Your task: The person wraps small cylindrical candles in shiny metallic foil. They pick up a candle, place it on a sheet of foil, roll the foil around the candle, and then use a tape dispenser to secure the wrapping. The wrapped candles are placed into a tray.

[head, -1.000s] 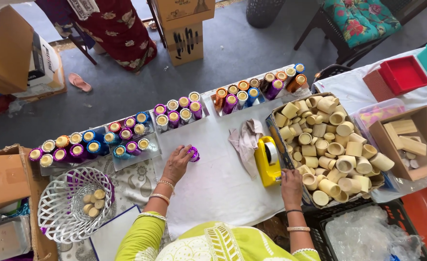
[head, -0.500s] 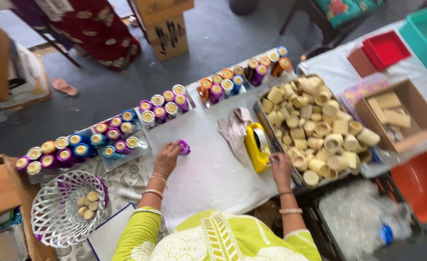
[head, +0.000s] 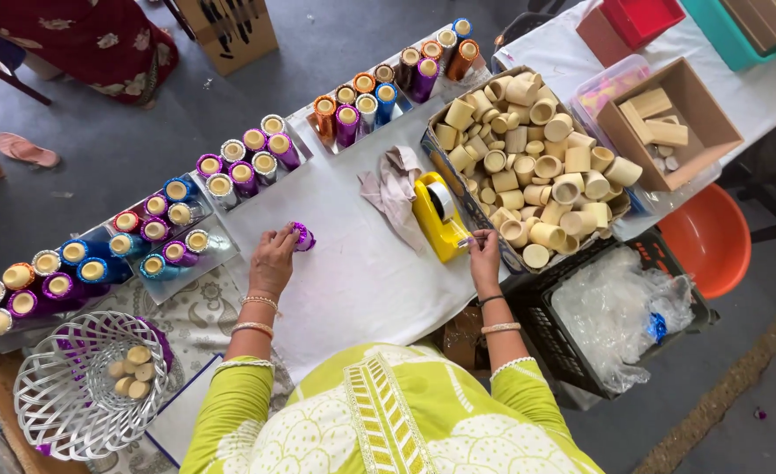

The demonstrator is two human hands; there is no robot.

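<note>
Head view, looking straight down on a white-covered table [head: 353,281]. The left hand [head: 274,261] rests on the cloth just left of centre, its fingers closed around a small purple foil-wrapped tube [head: 301,235] that pokes out at the hand's one o'clock, lying on the cloth. The right hand [head: 484,254] sits at about three o'clock from the left one, well apart from it, fingertips pinched together on a short strip of tape [head: 469,239] just beside the yellow tape dispenser [head: 437,216]. A crumpled grey cloth [head: 394,191] lies at the dispenser's nine o'clock, touching it.

At the right hand's one o'clock stands a box [head: 434,160] heaped with plain tan tubes [head: 537,167]. Beyond it, at two o'clock, a cardboard box [head: 700,114] holds flat tan pieces. Along the far edge of the table, running from eight o'clock up to twelve, stand upright foil-wrapped tubes [head: 256,162] in purple, blue, orange and red, set in clear trays. A white wire basket [head: 58,399] with a few round tan discs sits at the left hand's eight o'clock.
</note>
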